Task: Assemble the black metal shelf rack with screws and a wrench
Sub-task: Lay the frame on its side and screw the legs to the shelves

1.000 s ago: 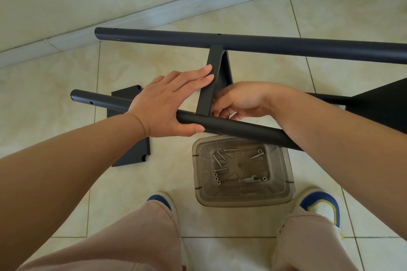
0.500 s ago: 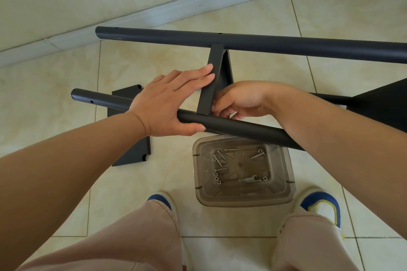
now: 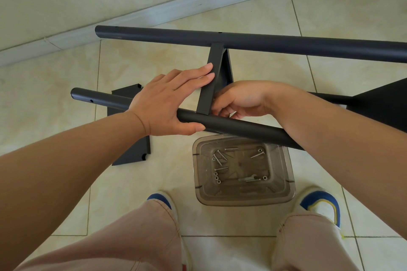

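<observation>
Two black metal poles lie across the tiled floor, the far pole (image 3: 286,43) and the near pole (image 3: 242,127). A black shelf panel (image 3: 214,68) stands on edge between them. My left hand (image 3: 167,101) rests over the near pole, its straight fingers pressing the panel's left face and its thumb along the pole's near side. My right hand (image 3: 240,101) has its fingers curled at the joint where the panel meets the near pole. What the fingertips pinch is hidden. Several screws (image 3: 220,158) and a small wrench (image 3: 250,178) lie in a clear plastic box (image 3: 288,182).
Another black panel (image 3: 132,152) lies flat on the floor under the near pole at the left. A larger black panel (image 3: 383,105) sits at the right edge. The wall's baseboard (image 3: 154,13) runs behind the far pole. My shoes (image 3: 319,204) flank the box.
</observation>
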